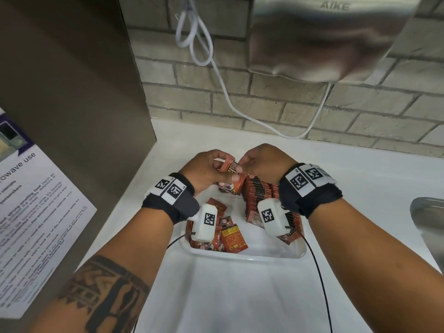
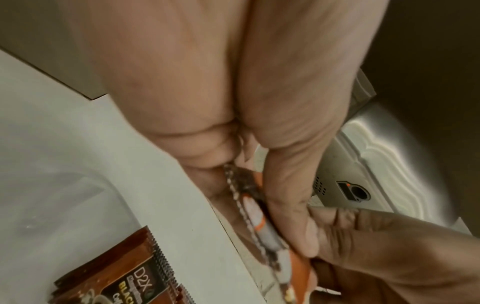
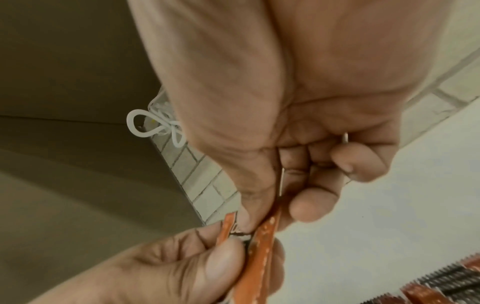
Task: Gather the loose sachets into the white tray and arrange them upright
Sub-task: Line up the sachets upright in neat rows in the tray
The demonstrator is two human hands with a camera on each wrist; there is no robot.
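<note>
Over the far end of the white tray (image 1: 242, 255), my left hand (image 1: 219, 170) and right hand (image 1: 243, 168) meet and together pinch a small bundle of orange-red sachets (image 1: 228, 166). In the left wrist view the thumb and fingers of the left hand (image 2: 285, 216) clamp the sachets' edges (image 2: 250, 209). In the right wrist view the right hand (image 3: 272, 205) pinches a sachet (image 3: 266, 234) beside the left hand's thumb (image 3: 221, 265). A row of sachets (image 1: 260, 191) stands upright along the tray's right side. Several loose sachets (image 1: 228, 234) lie flat at its left.
The tray sits on a white counter (image 1: 240, 296). A steel appliance (image 1: 72, 104) with a notice stands at the left. On the brick wall hang a hand dryer (image 1: 324, 37) and a looped white cable (image 1: 194, 39). A steel sink (image 1: 430, 217) lies at the right edge.
</note>
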